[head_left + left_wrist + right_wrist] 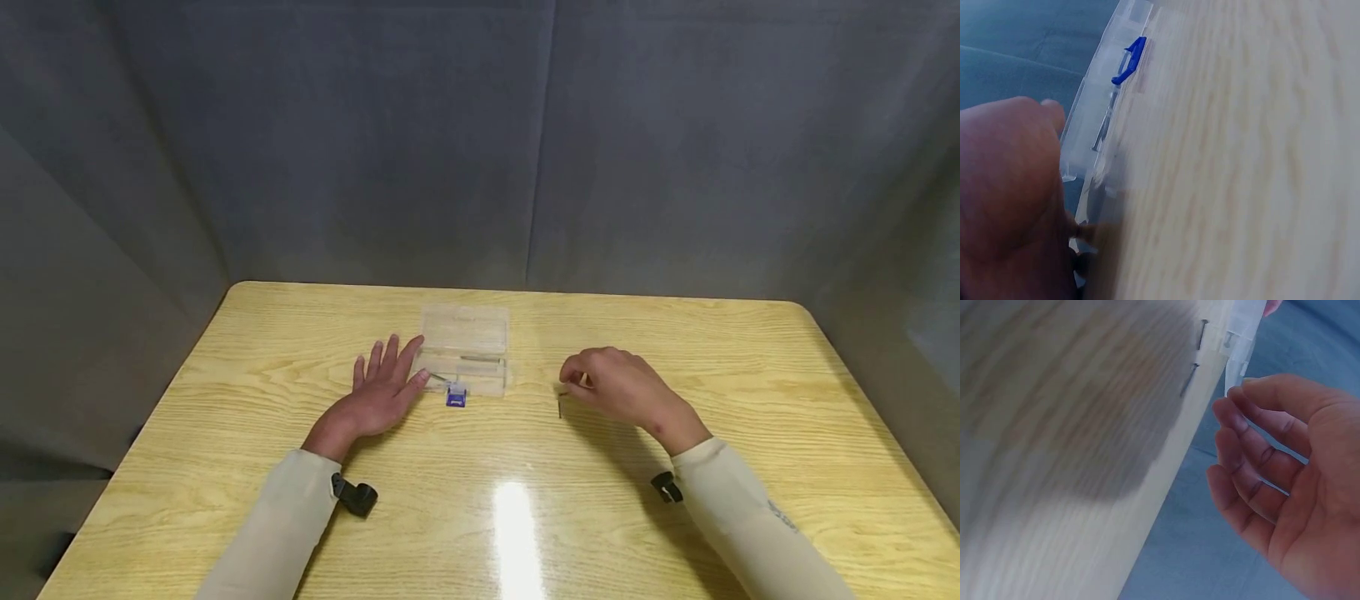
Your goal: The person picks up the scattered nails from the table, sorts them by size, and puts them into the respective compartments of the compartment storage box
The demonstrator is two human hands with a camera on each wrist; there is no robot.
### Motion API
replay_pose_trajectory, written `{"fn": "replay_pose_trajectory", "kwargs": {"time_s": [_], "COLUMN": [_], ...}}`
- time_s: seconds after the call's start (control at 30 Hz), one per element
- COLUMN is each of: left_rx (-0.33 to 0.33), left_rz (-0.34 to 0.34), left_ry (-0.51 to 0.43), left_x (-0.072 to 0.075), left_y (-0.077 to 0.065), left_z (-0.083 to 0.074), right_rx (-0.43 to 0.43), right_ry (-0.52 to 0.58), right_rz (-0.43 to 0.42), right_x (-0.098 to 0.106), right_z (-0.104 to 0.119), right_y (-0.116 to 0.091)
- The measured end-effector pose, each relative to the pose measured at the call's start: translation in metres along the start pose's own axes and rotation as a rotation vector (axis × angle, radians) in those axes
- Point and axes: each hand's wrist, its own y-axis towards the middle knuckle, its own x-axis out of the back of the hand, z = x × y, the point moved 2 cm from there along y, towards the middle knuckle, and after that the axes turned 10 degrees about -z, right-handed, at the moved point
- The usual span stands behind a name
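A clear plastic box (465,327) lies with its lid swung back and a blue latch (456,397) at its front. Inside it are a nail (480,359) in the rear compartment and another nail (439,377) towards the front left. My left hand (380,400) is at the box's left side, fingers spread, thumb and forefinger by its edge. Two nails lie on the table right of the box: one nail (1202,334) and a second nail (1190,380). Just above them hovers my right hand (618,385), fingers loosely bent and thumb near the forefinger; nothing shows between them.
The wooden table (420,508) has rounded far corners and a bright light reflection near the front. A grey curtain (375,150) hangs behind it and along both sides. Each sleeved wrist carries a small black camera mount (355,495).
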Motion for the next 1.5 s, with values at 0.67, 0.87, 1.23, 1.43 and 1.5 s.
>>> {"fn": "replay_pose_trajectory", "kwargs": {"time_s": [0.67, 0.87, 1.23, 1.43, 1.5], "left_rx": [0.011, 0.012, -0.008, -0.006, -0.005], "left_rz": [0.013, 0.014, -0.001, -0.002, -0.001], "left_ry": [0.074, 0.075, 0.061, 0.06, 0.06], "left_x": [0.001, -0.001, 0.0, -0.001, -0.002], "left_y": [0.002, 0.003, 0.002, 0.001, 0.001], "left_z": [-0.004, -0.003, -0.004, -0.003, -0.002], "right_rx": [0.019, 0.031, 0.08, 0.105, 0.101], "right_ry": [-0.048, -0.041, -0.05, -0.11, -0.126], "right_rz": [-0.001, -0.002, 0.019, 0.061, 0.073], "right_x": [-0.008, -0.011, -0.013, -0.018, -0.02], "right_z": [-0.011, -0.016, -0.013, -0.01, -0.01], "right_y": [0.001, -0.001, 0.002, 0.004, 0.003]}}
